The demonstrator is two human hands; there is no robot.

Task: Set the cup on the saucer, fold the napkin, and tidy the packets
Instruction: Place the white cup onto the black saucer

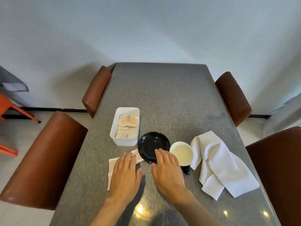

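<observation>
A black saucer [150, 143] lies bare near the middle of the grey table. To its right stands the cup [182, 153], white inside with a dark handle pointing toward me. A crumpled white napkin [218, 163] lies further right. Loose packets [112, 163] lie on the table left of the saucer, partly under my left hand [125, 175], which rests flat over them with fingers apart. My right hand [167, 172] hovers palm down with fingertips over the saucer's near rim, holding nothing. More packets [127, 122] lie inside a white box [114, 128].
The grey table [162, 98] runs away from me to a pale wall. Brown padded chairs [44, 160] stand along both sides. An orange chair frame [9, 108] is at the far left on the floor.
</observation>
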